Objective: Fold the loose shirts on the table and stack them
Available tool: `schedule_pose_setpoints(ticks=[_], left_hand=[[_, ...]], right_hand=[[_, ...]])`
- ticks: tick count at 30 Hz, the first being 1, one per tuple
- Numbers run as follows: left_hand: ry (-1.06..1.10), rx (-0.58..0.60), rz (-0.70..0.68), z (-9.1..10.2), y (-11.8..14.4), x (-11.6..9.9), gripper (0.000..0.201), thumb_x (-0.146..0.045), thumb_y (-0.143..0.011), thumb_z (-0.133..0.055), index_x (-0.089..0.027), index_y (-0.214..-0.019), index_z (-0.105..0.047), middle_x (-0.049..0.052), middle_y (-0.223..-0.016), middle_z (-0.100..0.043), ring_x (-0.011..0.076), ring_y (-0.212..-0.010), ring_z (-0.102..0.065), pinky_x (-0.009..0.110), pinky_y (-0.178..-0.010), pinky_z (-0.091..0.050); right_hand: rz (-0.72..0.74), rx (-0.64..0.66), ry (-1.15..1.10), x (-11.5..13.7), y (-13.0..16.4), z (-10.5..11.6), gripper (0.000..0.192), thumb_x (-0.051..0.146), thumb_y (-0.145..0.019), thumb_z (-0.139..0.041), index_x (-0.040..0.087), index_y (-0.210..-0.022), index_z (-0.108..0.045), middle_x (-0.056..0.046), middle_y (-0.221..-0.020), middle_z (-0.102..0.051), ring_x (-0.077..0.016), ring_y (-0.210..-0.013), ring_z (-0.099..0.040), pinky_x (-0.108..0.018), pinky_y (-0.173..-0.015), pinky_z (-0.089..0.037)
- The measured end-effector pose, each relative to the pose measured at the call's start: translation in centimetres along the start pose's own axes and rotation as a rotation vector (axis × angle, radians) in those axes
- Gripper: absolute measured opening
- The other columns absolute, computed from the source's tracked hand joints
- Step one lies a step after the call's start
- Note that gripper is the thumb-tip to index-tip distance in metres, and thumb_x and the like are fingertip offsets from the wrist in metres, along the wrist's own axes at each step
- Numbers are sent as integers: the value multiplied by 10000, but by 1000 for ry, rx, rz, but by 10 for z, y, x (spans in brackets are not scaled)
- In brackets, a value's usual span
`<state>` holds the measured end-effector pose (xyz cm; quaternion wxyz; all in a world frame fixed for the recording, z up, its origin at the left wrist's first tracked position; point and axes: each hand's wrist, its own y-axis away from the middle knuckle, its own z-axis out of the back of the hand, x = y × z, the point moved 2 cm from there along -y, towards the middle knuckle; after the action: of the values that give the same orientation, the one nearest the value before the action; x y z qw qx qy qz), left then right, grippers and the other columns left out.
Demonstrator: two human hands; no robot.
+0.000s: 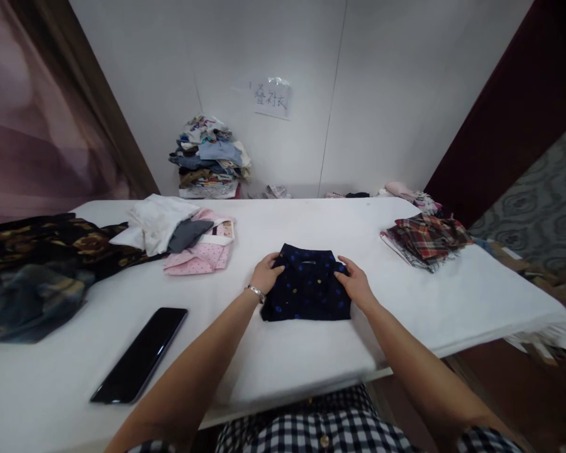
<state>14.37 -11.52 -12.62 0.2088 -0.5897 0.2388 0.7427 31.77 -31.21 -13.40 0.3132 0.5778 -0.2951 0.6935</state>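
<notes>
A dark navy shirt (311, 292) with blue and yellow spots lies folded into a compact block on the white-covered table, its collar at the far side. My left hand (266, 275) grips its left edge, thumb on top and fingers tucked around the side. On the opposite edge, my right hand (356, 281) pinches the cloth near the upper right corner, with the thumb over the fabric. Both hands touch the shirt at about the same height. The underside of the shirt and some fingertips are hidden.
A black phone (141, 355) lies at the left front. Behind it are a pink dotted garment (200, 259), a white cloth (158, 220) and dark floral fabric (42, 245). Folded plaid cloth (427, 238) sits at the right. A clothes pile (210, 157) stands beyond the table (302, 358).
</notes>
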Motion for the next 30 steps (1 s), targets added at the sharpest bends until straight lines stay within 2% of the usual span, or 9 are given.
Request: schedule_pose_setpoints(ticks=[6,8,11,14,17,20,24,27,30], left_hand=[[-127,-63,85,11,2,16,417,-159,-643,-690,-175,-1054,-627,113,-1130,-662,251,-1114,-579,328,-935,-433],[-188,-92,74,18,7,17,463,-252,-663,-697,-176,-1110,-603,126,-1135,-652,270,-1110,-577,353,-942,-419],[-379,-209,-4,29,16,12,566,-429,-699,-661,-179,-1194,-551,146,-1201,-608,297,-1118,-563,387,-953,-397],[-493,-222,-10,31,23,6,635,-516,-705,-633,-151,-1212,-524,177,-1197,-604,317,-1112,-566,392,-934,-405],[-447,-129,7,22,26,4,588,-493,-677,-675,-171,-1152,-549,156,-1126,-649,315,-1082,-588,388,-919,-419],[-320,-64,33,11,26,8,531,-413,-661,-710,-176,-1113,-561,141,-1118,-658,300,-1061,-604,388,-906,-443],[5,33,120,6,22,15,487,-301,-678,-715,-164,-1115,-553,114,-1038,-688,254,-946,-654,364,-823,-511],[149,-25,39,10,16,16,554,-217,-677,-715,-181,-1192,-513,89,-1090,-675,223,-993,-641,355,-873,-506],[113,-109,-31,15,10,20,607,-170,-671,-710,-177,-1234,-482,103,-1184,-632,212,-1075,-606,350,-950,-463]], right_hand=[[-94,5,75,-30,5,8,598,291,-632,-681,189,-1213,-579,-55,-1000,-682,-208,-917,-630,-372,-874,-474],[-91,-29,110,-28,5,16,608,337,-642,-701,199,-1222,-583,-60,-1003,-678,-207,-908,-629,-366,-879,-467],[-122,-85,186,-19,7,27,632,406,-666,-700,204,-1252,-571,-53,-923,-681,-203,-822,-637,-363,-851,-475],[-186,-44,244,-10,12,30,713,453,-702,-672,181,-1336,-494,-60,-887,-682,-215,-808,-644,-381,-846,-478],[-158,9,265,-7,16,23,769,418,-665,-715,194,-1357,-467,-84,-1036,-675,-240,-972,-623,-406,-931,-438],[-130,46,179,-7,18,12,795,288,-618,-739,229,-1358,-455,-65,-1208,-621,-228,-1106,-569,-391,-990,-407],[-170,88,-23,1,16,-1,872,202,-614,-702,227,-1416,-361,-51,-1171,-636,-204,-1001,-616,-355,-904,-478],[-81,102,-85,9,6,-8,868,200,-627,-696,259,-1422,-352,-36,-1132,-643,-190,-948,-626,-342,-874,-489],[-68,62,8,4,-6,-9,845,193,-612,-705,240,-1399,-399,-55,-1169,-620,-200,-1004,-605,-352,-924,-458]])
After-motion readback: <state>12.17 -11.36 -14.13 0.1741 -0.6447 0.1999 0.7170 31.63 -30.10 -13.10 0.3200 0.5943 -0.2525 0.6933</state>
